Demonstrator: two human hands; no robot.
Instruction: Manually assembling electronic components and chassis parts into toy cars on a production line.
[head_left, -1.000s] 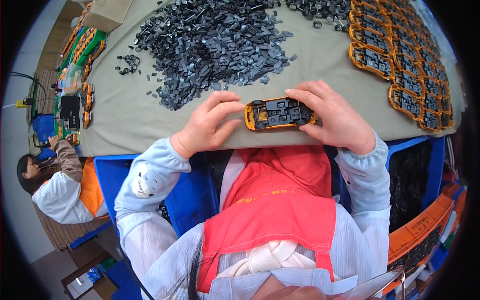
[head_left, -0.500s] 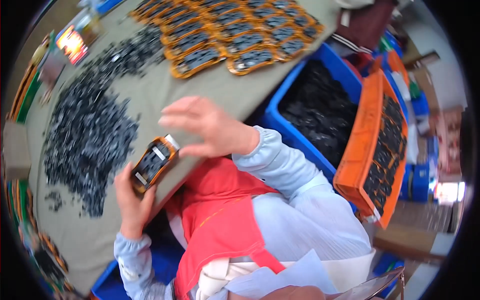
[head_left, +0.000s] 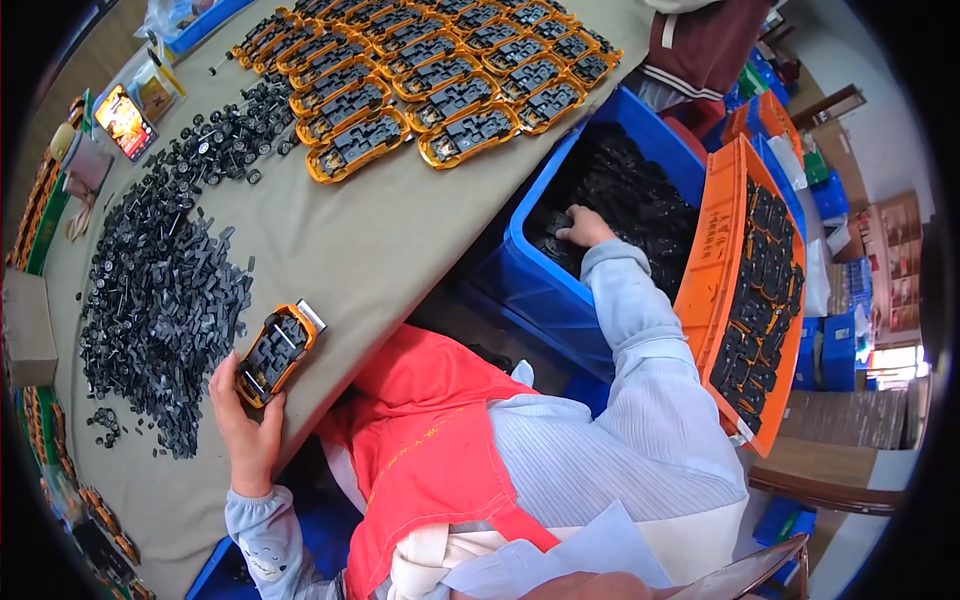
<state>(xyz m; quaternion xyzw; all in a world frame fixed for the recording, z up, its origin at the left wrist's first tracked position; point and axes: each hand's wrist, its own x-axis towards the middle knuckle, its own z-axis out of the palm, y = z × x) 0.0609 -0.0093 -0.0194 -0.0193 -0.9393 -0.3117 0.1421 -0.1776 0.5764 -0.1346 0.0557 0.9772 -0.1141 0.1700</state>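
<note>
My left hand [head_left: 248, 428] grips an upturned orange toy car [head_left: 275, 352] at the table's near edge. Its dark inside faces up with two axles laid across, and a silvery flat piece sticks out at its far end. Over on the right, my right hand [head_left: 588, 228] is down inside a blue bin [head_left: 525, 228] of black plastic parts [head_left: 640, 190]. Its thumb and fingers close on a black part at the top of the heap; the part's outline is hard to make out. Left of the car lie a heap of small dark pieces [head_left: 190, 320] and wheeled axles [head_left: 225, 145].
Rows of upturned orange toy cars [head_left: 440, 75] cover the table's far side. An orange crate [head_left: 715, 270] of black-and-orange parts leans beside the blue bin. A lit phone [head_left: 125, 122] stands at the far left. Someone in a maroon sleeve [head_left: 705, 50] is at the back right.
My right hand has moved away from the toy car, rightward into the blue bin. My left hand still holds the car, now slightly lower and further left in view.
</note>
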